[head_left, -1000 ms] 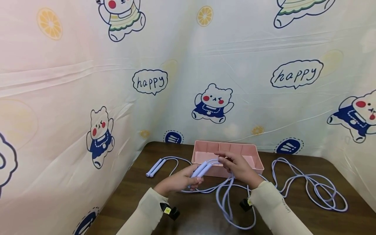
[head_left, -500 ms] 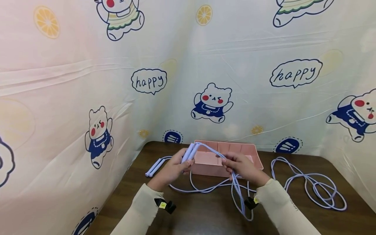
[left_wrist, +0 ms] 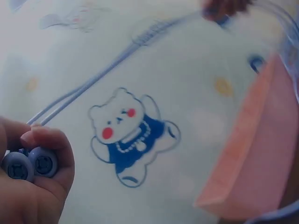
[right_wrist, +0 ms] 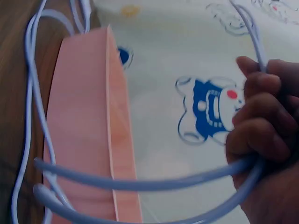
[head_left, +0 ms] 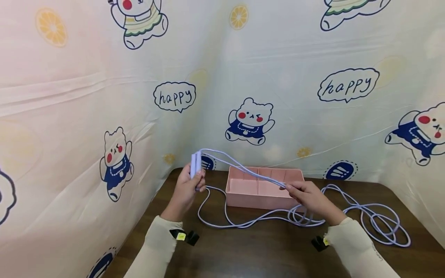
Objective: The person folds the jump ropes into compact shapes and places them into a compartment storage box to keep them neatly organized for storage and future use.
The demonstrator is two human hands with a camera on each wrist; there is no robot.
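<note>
My left hand (head_left: 185,189) grips both lavender handles (head_left: 196,164) of a jump rope side by side, tilted upright. In the left wrist view, the round handle ends (left_wrist: 44,162) poke out of the curled fingers. The doubled cord (head_left: 243,168) runs taut-looking from the handles over the pink box to my right hand (head_left: 311,197), whose thumb and fingers hold it. Below that hand, in the right wrist view, the cord comes out in a loop (right_wrist: 140,184). More lavender cord (head_left: 240,225) lies on the table in front of the box.
A pink divided box (head_left: 259,200) stands at the back of the brown wooden table (head_left: 243,255). Loosely looped cord (head_left: 382,227) lies to its right. A patterned curtain (head_left: 295,96) hangs behind and at the left side.
My hands have moved apart, left hand leftward and up, right hand rightward, drawing the doubled cord out between them. The right fingers have closed on the cord. The hanging loops have shifted rightward.
</note>
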